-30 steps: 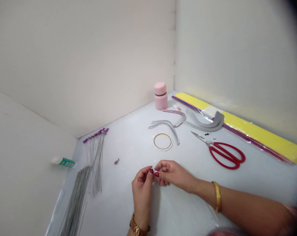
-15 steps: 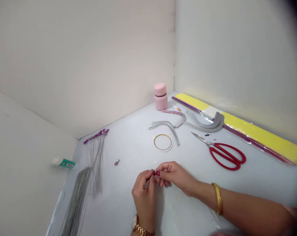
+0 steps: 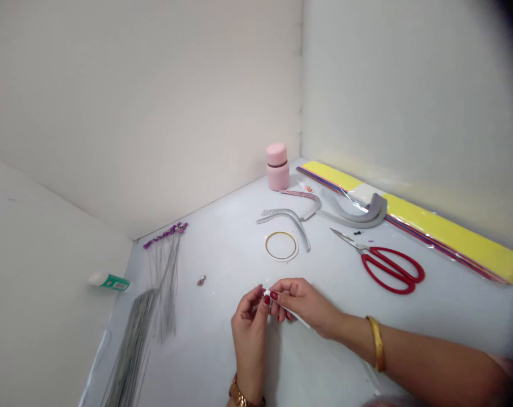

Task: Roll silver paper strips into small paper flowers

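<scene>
As the left hand (image 3: 250, 342) and right hand (image 3: 302, 302) meet, their fingers (image 3: 274, 295) pinch a white paper strip (image 3: 294, 313) together.

Left hand (image 3: 250, 339): gold link wristwatch (image 3: 241, 393) at the wrist; dark red nail polish (image 3: 267, 300). Right hand (image 3: 301, 305): same nail polish; plain gold bangle (image 3: 378, 343) on the forearm. Pink sleeve (image 3: 501, 362) partly visible at the upper arm.

Scissors handles (image 3: 392, 271) glossy red plastic, blades (image 3: 344, 238) smooth bare metal. Jar (image 3: 277, 167) pink matt plastic; paper strip (image 3: 297, 316) in hand white, matt. Wire stems (image 3: 133, 345) thin grey metal, bangle (image 3: 377, 343) polished gold-tone metal.
</scene>
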